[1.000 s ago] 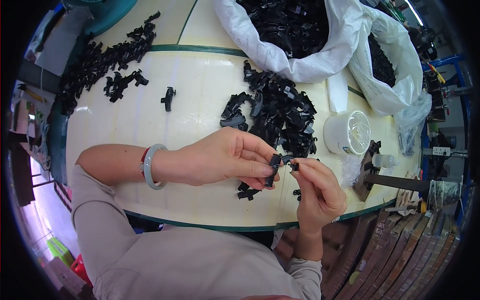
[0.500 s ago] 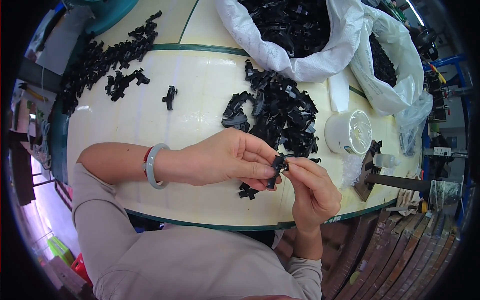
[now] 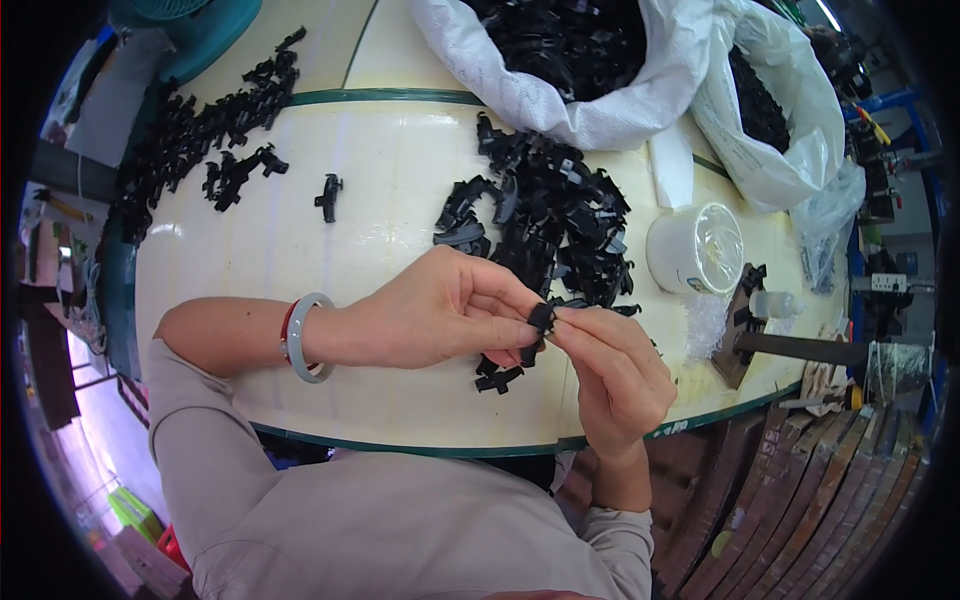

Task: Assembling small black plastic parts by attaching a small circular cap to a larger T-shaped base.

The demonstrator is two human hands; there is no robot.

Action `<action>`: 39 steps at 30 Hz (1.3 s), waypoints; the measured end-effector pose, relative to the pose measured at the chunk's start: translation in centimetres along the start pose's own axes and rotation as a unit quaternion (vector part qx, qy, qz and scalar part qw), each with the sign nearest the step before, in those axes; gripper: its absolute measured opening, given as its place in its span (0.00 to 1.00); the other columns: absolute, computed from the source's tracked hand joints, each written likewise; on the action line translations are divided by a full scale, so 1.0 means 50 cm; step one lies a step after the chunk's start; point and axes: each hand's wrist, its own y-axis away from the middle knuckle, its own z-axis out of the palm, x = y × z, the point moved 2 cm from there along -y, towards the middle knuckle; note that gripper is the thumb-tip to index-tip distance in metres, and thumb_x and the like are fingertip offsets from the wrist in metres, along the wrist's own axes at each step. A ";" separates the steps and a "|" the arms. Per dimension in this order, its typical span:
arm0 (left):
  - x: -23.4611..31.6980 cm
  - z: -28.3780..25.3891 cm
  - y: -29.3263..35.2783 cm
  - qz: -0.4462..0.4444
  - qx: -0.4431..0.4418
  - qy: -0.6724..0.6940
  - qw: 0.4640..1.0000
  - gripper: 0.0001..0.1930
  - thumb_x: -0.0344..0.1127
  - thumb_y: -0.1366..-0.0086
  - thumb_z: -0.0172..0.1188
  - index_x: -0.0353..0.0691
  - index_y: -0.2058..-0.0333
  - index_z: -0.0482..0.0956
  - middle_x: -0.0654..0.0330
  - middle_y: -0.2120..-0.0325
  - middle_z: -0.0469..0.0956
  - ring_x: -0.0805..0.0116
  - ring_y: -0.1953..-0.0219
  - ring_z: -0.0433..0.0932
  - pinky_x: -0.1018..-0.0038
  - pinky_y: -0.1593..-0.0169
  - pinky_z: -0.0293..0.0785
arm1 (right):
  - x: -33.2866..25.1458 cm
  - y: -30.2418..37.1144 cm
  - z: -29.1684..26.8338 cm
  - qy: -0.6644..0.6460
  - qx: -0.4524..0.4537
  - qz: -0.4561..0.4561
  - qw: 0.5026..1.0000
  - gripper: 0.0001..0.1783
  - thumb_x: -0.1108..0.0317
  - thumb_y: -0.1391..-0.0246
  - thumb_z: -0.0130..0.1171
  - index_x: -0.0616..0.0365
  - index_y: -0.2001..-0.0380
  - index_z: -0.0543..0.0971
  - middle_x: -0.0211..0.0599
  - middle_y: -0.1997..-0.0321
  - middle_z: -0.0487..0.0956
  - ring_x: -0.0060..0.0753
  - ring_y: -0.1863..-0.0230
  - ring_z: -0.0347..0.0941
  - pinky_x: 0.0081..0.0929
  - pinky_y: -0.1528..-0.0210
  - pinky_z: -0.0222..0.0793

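Between the fingertips of both hands is a small black plastic part (image 3: 539,320). My left hand (image 3: 440,310) pinches it from the left, thumb and fingers closed on it. From the right, my right hand (image 3: 622,372) closes thumb and forefinger at its edge; whether a second tiny piece is in that pinch is hidden. Just beyond the hands lies a heap of black plastic parts (image 3: 545,215), with a few loose pieces (image 3: 497,378) below my left hand. One single black part (image 3: 329,197) lies apart on the pale table (image 3: 390,200).
Many black parts (image 3: 215,120) are spread at the far left. Two white sacks (image 3: 570,125) of black pieces stand at the far right. Nearer are a white tub (image 3: 675,255), a small bottle (image 3: 775,304) and a bench tool with a long dark handle (image 3: 800,348). A teal fan (image 3: 215,40) sits far left.
Both hands have shifted slightly left and up with the black part, which has turned a little between the fingers. The whole view has also moved slightly.
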 end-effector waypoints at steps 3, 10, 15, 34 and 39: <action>0.013 0.004 0.006 -0.002 0.035 -0.023 0.999 0.11 0.25 0.41 0.57 0.28 0.60 0.75 0.55 0.68 0.78 0.72 0.66 0.78 0.78 0.61 0.78 | 0.019 -0.003 -0.003 -0.067 -0.012 -0.008 0.998 0.16 0.85 0.70 0.60 0.65 0.71 0.79 0.40 0.67 0.78 0.37 0.68 0.73 0.26 0.67 0.70; 0.016 0.001 0.017 -0.028 0.081 -0.070 0.994 0.10 0.24 0.41 0.56 0.28 0.61 0.75 0.54 0.67 0.78 0.69 0.66 0.79 0.78 0.63 0.78 | 0.014 0.008 0.008 -0.124 0.040 0.036 0.991 0.15 0.81 0.66 0.65 0.61 0.69 0.80 0.35 0.67 0.75 0.31 0.68 0.70 0.23 0.68 0.66; 0.025 -0.085 0.069 0.007 0.258 -0.139 0.956 0.11 0.22 0.44 0.57 0.29 0.61 0.75 0.59 0.71 0.77 0.72 0.71 0.79 0.81 0.68 0.77 | 0.074 0.062 -0.130 0.128 0.082 0.199 0.968 0.16 0.81 0.65 0.64 0.60 0.66 0.79 0.40 0.66 0.75 0.37 0.67 0.71 0.25 0.68 0.71; 0.051 -0.109 0.178 0.175 0.452 -0.533 0.694 0.12 0.25 0.48 0.63 0.35 0.62 0.77 0.61 0.69 0.74 0.78 0.76 0.74 0.86 0.75 0.69 | 0.089 0.117 -0.151 -0.013 0.152 0.329 0.932 0.03 0.78 0.44 0.48 0.69 0.68 0.69 0.49 0.58 0.75 0.30 0.63 0.76 0.23 0.60 0.73; 0.020 -0.056 0.120 0.221 0.267 -0.585 0.733 0.13 0.26 0.51 0.65 0.37 0.64 0.78 0.59 0.69 0.73 0.69 0.70 0.73 0.78 0.71 0.70 | 0.083 0.115 -0.132 -0.098 0.152 0.300 0.937 0.03 0.82 0.48 0.51 0.68 0.68 0.71 0.50 0.63 0.76 0.30 0.72 0.76 0.21 0.66 0.75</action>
